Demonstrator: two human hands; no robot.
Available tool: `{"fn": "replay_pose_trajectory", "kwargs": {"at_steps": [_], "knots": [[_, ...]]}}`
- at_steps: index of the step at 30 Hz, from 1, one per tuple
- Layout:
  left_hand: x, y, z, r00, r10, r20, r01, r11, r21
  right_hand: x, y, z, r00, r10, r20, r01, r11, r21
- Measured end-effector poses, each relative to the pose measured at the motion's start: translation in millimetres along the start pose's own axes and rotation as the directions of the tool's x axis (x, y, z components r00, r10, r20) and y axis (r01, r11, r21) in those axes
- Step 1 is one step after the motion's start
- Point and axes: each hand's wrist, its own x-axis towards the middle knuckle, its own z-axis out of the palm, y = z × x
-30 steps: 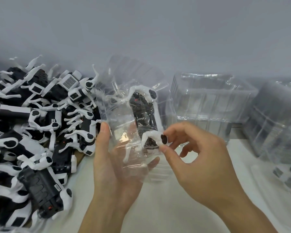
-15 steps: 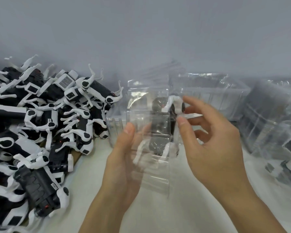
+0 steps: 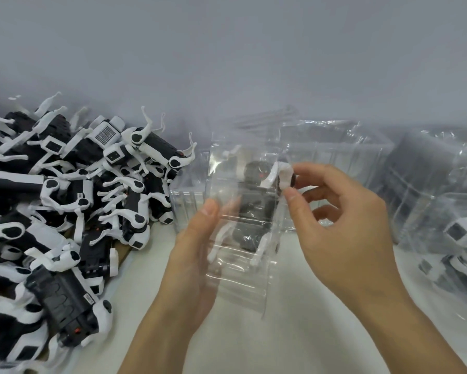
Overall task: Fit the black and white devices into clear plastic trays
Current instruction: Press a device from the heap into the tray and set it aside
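Observation:
A clear plastic tray (image 3: 240,273) is held up over the table, with a black and white device (image 3: 255,211) lying inside it. My left hand (image 3: 192,260) holds the tray from the left and below, thumb on its front face. My right hand (image 3: 343,225) pinches the device's white upper-right leg (image 3: 285,175) between thumb and fingers at the tray's top right corner. The device's lower white legs show through the plastic.
A big heap of loose black and white devices (image 3: 65,211) fills the left side. Stacks of empty clear trays (image 3: 335,157) stand at the back and right. Trays holding devices (image 3: 459,244) lie at the far right. White tabletop (image 3: 294,333) lies below my hands.
The tray with the device has turned and moved right and up. My right hand shifted from the device's lower leg to its upper-right leg.

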Motion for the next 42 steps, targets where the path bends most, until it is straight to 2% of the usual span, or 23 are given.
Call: {"fn": "replay_pose_trajectory", "kwargs": {"at_steps": [2,4,5,7,8,9,11,15,17,18,20,24,27,30,32,34,36,39,42], "knots": [[0.2,4.2,-3.5,0.996,0.091,0.023,-0.093,0.983,0.156,2.1,0.4,-3.4,0.999,0.052,0.010,-0.051,0.999,-0.018],[0.0,9.2,-5.2,0.985,0.169,0.036,-0.170,0.914,0.369,8.2,1.1,-9.5,0.970,0.243,-0.010,-0.242,0.967,0.084],[0.5,10.6,-6.2,0.980,0.194,0.044,-0.192,0.861,0.472,12.3,-0.6,-14.2,0.921,0.389,0.003,-0.381,0.901,0.207],[-0.1,12.6,-7.3,0.968,0.242,0.067,-0.227,0.731,0.643,19.9,-3.3,-27.2,0.771,0.619,0.147,-0.617,0.669,0.414],[-1.4,14.2,-6.5,0.961,0.265,0.078,-0.241,0.668,0.704,22.7,-3.7,-35.3,0.704,0.673,0.226,-0.692,0.580,0.431],[-2.6,15.8,-5.6,0.957,0.278,0.085,-0.245,0.612,0.752,24.7,-4.0,-44.0,0.654,0.700,0.286,-0.746,0.535,0.397],[-5.3,18.3,-3.2,0.956,0.277,0.099,-0.235,0.514,0.825,26.9,-3.7,-58.5,0.607,0.722,0.332,-0.794,0.546,0.266],[-10.7,20.2,3.9,0.943,0.275,0.185,-0.274,0.333,0.902,25.4,-10.4,-65.7,0.611,0.725,0.318,-0.764,0.646,-0.004],[-12.5,19.9,8.8,0.923,0.291,0.250,-0.324,0.242,0.915,21.1,-11.5,-57.3,0.617,0.710,0.340,-0.735,0.674,-0.074],[-12.8,19.9,10.9,0.911,0.304,0.279,-0.347,0.197,0.917,19.1,-11.5,-52.1,0.631,0.694,0.346,-0.714,0.694,-0.090],[-12.9,20.6,12.8,0.896,0.321,0.307,-0.369,0.156,0.916,17.5,-9.3,-44.6,0.704,0.646,0.297,-0.651,0.753,-0.095],[-10.6,20.7,11.2,0.904,0.321,0.283,-0.365,0.235,0.901,20.1,-11.2,-43.0,0.848,0.513,0.131,-0.516,0.857,-0.014],[-7.9,18.2,10.9,0.902,0.320,0.290,-0.388,0.303,0.871,20.0,-13.1,-42.9,0.921,0.386,0.053,-0.385,0.922,-0.038],[-2.8,15.4,7.2,0.902,0.374,0.215,-0.386,0.479,0.788,19.8,-18.7,-44.6,0.961,0.276,0.007,-0.273,0.955,-0.115],[0.6,14.3,7.3,0.920,0.390,0.044,-0.305,0.642,0.703,19.9,-21.0,-46.2,0.972,0.237,-0.001,-0.235,0.964,-0.127],[2.6,13.9,8.6,0.941,0.297,-0.162,-0.166,0.824,0.542,19.8,-21.4,-46.7,0.975,0.223,-0.004,-0.223,0.970,-0.098],[4.2,15.0,6.2,0.968,0.084,-0.237,0.005,0.936,0.353,20.3,-19.9,-46.4,0.974,0.227,-0.008,-0.227,0.972,-0.054],[2.8,15.2,3.3,0.980,-0.142,-0.140,0.159,0.980,0.117,22.0,-15.0,-45.5,0.968,0.249,-0.022,-0.249,0.968,0.013],[3.2,15.3,8.9,0.969,-0.193,-0.156,0.194,0.981,-0.006,23.0,-10.6,-46.8,0.960,0.278,-0.033,-0.277,0.960,0.046]]}}
